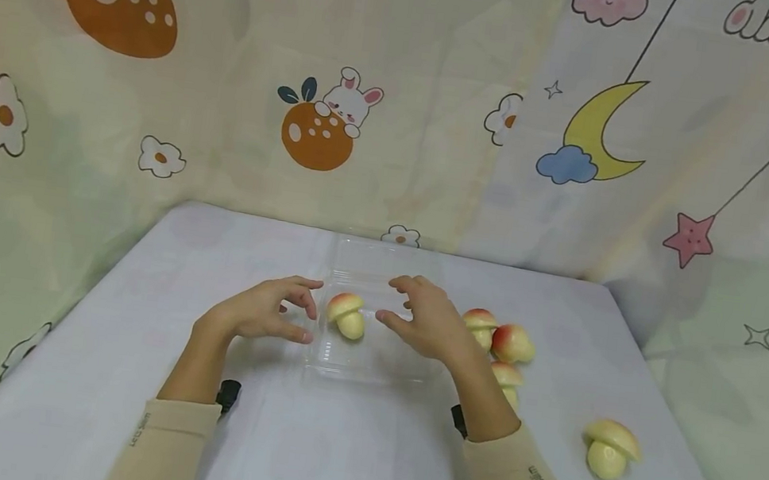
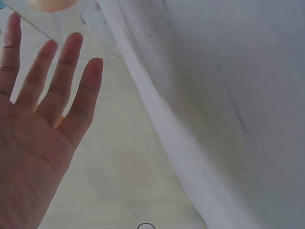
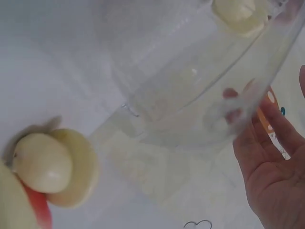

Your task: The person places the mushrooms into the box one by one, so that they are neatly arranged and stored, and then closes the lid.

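Your left hand is just off the left edge of the clear plastic hinged container, mid-frame on the white bench; fingers spread, holding nothing. Your right hand is at the container's right side, thumb and fingers apart, nothing gripped; can't tell if it touches the plastic. One pale-yellow, red-capped mushroom-shaped piece lies in the container's left part. Three similar pieces cluster right of your right wrist; another sits lower right.
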`<action>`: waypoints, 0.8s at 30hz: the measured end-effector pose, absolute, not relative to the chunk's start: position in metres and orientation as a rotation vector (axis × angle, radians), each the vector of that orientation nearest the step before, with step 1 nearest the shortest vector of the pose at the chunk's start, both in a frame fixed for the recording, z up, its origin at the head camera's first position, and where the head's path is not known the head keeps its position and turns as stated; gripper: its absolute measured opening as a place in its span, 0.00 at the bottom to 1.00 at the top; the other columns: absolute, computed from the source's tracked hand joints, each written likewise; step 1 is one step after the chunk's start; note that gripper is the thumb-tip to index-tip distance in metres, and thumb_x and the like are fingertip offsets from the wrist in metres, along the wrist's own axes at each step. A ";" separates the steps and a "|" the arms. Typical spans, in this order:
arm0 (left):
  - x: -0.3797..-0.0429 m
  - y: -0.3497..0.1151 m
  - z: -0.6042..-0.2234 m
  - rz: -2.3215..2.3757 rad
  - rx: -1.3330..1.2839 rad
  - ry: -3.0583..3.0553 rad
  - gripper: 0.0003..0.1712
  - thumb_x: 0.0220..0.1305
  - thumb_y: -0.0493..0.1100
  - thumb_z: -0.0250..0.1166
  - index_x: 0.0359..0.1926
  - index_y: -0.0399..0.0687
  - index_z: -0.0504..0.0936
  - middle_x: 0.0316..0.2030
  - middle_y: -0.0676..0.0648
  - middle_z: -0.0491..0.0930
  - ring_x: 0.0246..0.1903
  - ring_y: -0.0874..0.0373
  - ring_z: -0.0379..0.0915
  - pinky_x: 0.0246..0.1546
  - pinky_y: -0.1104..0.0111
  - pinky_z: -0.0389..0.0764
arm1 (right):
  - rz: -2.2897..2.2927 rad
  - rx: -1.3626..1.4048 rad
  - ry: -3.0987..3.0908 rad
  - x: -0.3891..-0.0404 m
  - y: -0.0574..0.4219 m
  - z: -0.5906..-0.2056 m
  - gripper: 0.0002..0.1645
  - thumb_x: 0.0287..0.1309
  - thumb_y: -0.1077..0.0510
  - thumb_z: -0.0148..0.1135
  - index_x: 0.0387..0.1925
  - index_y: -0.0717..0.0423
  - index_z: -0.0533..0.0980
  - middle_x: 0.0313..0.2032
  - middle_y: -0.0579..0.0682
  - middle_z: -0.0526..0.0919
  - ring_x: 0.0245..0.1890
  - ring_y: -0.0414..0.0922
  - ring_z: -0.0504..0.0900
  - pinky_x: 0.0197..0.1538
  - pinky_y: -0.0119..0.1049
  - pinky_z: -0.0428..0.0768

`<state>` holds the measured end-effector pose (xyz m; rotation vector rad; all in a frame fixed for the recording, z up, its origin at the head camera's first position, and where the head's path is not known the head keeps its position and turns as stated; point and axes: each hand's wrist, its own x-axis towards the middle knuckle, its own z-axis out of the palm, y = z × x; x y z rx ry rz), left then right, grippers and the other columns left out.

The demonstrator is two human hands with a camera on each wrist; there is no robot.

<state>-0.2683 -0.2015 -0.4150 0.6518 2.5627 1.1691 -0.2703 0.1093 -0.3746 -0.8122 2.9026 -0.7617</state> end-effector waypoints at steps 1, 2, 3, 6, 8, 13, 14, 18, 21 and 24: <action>-0.268 -0.201 -0.415 1.169 0.657 2.561 0.21 0.54 0.51 0.81 0.43 0.47 0.83 0.76 0.46 0.63 0.65 0.46 0.72 0.68 0.44 0.71 | -0.760 -0.804 2.910 -0.269 0.113 -0.374 0.35 0.68 0.45 0.66 0.68 0.58 0.71 0.62 0.55 0.78 0.54 0.55 0.85 0.56 0.48 0.84; -0.269 -0.201 -0.416 1.169 0.662 2.559 0.21 0.54 0.52 0.81 0.43 0.47 0.83 0.76 0.46 0.63 0.65 0.46 0.72 0.68 0.44 0.72 | -0.765 -0.801 2.914 -0.267 0.116 -0.374 0.35 0.68 0.45 0.66 0.68 0.58 0.71 0.62 0.55 0.78 0.54 0.55 0.85 0.57 0.48 0.84; -0.269 -0.201 -0.416 1.166 0.670 2.558 0.22 0.54 0.52 0.80 0.44 0.48 0.83 0.76 0.46 0.63 0.65 0.46 0.72 0.68 0.44 0.72 | -0.771 -0.799 2.913 -0.266 0.119 -0.374 0.35 0.68 0.45 0.66 0.68 0.58 0.72 0.62 0.55 0.78 0.55 0.55 0.85 0.57 0.49 0.84; -0.270 -0.202 -0.417 1.172 0.681 2.554 0.22 0.55 0.52 0.80 0.44 0.48 0.84 0.77 0.46 0.63 0.65 0.45 0.72 0.68 0.44 0.71 | -0.776 -0.813 2.908 -0.262 0.128 -0.373 0.35 0.67 0.46 0.67 0.68 0.57 0.72 0.64 0.55 0.77 0.56 0.54 0.84 0.58 0.50 0.84; -0.270 -0.203 -0.417 1.175 0.673 2.554 0.21 0.54 0.52 0.80 0.43 0.48 0.84 0.77 0.46 0.62 0.65 0.46 0.72 0.68 0.44 0.71 | -0.772 -0.837 2.907 -0.260 0.132 -0.374 0.35 0.67 0.46 0.67 0.69 0.57 0.72 0.65 0.55 0.76 0.57 0.54 0.83 0.59 0.51 0.83; -0.270 -0.205 -0.418 1.180 0.661 2.549 0.21 0.54 0.51 0.80 0.43 0.47 0.83 0.77 0.46 0.62 0.64 0.46 0.72 0.68 0.43 0.71 | -0.754 -0.825 2.941 -0.259 0.144 -0.374 0.35 0.66 0.44 0.68 0.69 0.53 0.72 0.65 0.51 0.76 0.59 0.53 0.82 0.58 0.51 0.83; -0.270 -0.205 -0.419 1.181 0.662 2.546 0.21 0.54 0.51 0.80 0.44 0.47 0.83 0.77 0.46 0.62 0.64 0.46 0.72 0.68 0.43 0.71 | -0.749 -0.815 2.950 -0.259 0.147 -0.374 0.35 0.66 0.44 0.68 0.69 0.52 0.72 0.65 0.50 0.76 0.59 0.53 0.81 0.58 0.51 0.83; -0.270 -0.205 -0.419 1.179 0.660 2.547 0.21 0.55 0.51 0.80 0.44 0.47 0.83 0.77 0.46 0.62 0.64 0.46 0.72 0.68 0.43 0.71 | -0.738 -0.825 2.972 -0.259 0.158 -0.376 0.34 0.67 0.43 0.67 0.69 0.50 0.72 0.65 0.49 0.77 0.60 0.51 0.81 0.58 0.54 0.82; -0.270 -0.205 -0.419 1.179 0.662 2.549 0.21 0.55 0.51 0.80 0.44 0.47 0.84 0.77 0.46 0.62 0.64 0.46 0.72 0.68 0.43 0.71 | -0.762 -0.853 2.971 -0.260 0.167 -0.377 0.34 0.67 0.44 0.67 0.69 0.50 0.72 0.65 0.49 0.77 0.61 0.53 0.80 0.60 0.54 0.81; -0.270 -0.205 -0.419 1.178 0.669 2.549 0.21 0.55 0.51 0.80 0.44 0.47 0.83 0.77 0.46 0.62 0.64 0.46 0.72 0.68 0.43 0.71 | -0.785 -0.872 2.962 -0.259 0.176 -0.378 0.34 0.66 0.46 0.69 0.69 0.52 0.72 0.65 0.49 0.77 0.61 0.54 0.80 0.59 0.53 0.81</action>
